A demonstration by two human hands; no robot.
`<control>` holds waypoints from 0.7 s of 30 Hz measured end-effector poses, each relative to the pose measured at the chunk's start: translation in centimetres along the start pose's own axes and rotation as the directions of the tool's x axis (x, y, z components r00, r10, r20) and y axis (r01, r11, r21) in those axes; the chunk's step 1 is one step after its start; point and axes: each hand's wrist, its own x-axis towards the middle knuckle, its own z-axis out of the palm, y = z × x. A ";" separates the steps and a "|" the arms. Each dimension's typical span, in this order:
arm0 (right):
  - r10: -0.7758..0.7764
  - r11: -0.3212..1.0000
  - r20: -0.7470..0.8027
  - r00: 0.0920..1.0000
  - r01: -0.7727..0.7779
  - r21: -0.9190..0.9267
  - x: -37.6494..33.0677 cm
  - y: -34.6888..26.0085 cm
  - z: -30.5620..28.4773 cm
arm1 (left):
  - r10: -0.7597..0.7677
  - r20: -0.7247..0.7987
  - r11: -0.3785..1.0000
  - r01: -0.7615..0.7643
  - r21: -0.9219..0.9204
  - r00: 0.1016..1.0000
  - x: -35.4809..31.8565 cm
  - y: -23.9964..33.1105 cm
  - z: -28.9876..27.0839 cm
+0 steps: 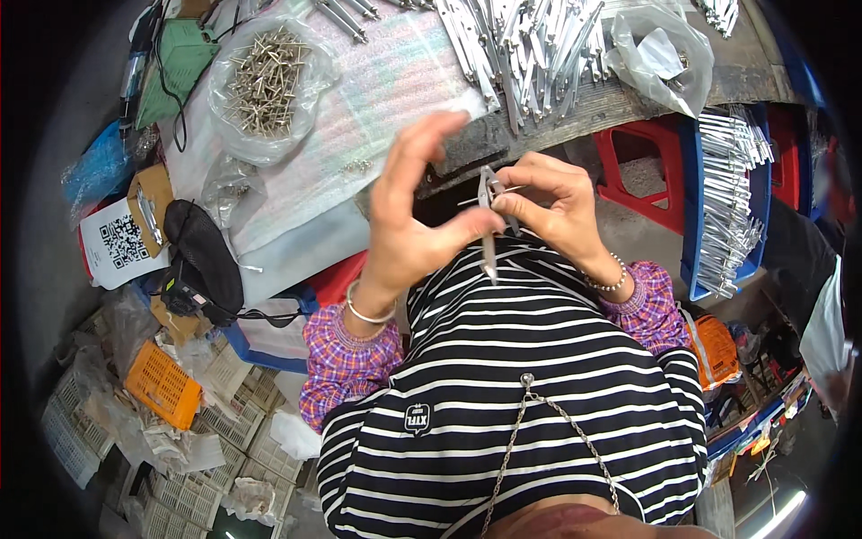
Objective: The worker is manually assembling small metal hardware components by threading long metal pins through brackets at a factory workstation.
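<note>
A slim silver metal bracket is in front of my body, its lower end over my striped apron. My right hand pinches its upper part between thumb and fingers, and a thin pin-like piece shows at the fingertips. My left hand is open, its fingers raised and apart. Its thumb tip reaches the bracket, though I cannot tell whether it presses on it. On the table past my hands lies a pile of similar silver metal strips. A clear plastic bag holds many small T-shaped metal pins.
The padded table cover bears a few tiny metal bits. At the right, a blue tray holds stacked metal strips beside a red stool. A clear bag sits near the table edge. An orange basket and crates are at lower left.
</note>
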 end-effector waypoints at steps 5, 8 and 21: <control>-0.026 0.998 -0.046 0.999 0.029 0.064 0.3 -0.1 -0.2 | -0.149 0.189 0.975 0.176 -0.137 0.971 -2.4 -1.2 2.0; -0.021 0.999 -0.030 0.999 0.022 0.045 0.2 -0.2 -0.3 | -0.264 0.062 0.926 0.271 -0.261 0.962 -3.1 -1.4 3.0; 0.276 0.777 0.256 0.926 -0.372 0.508 -0.9 -1.4 0.1 | 0.315 -0.147 0.873 -0.225 0.432 0.938 1.0 -1.7 -0.7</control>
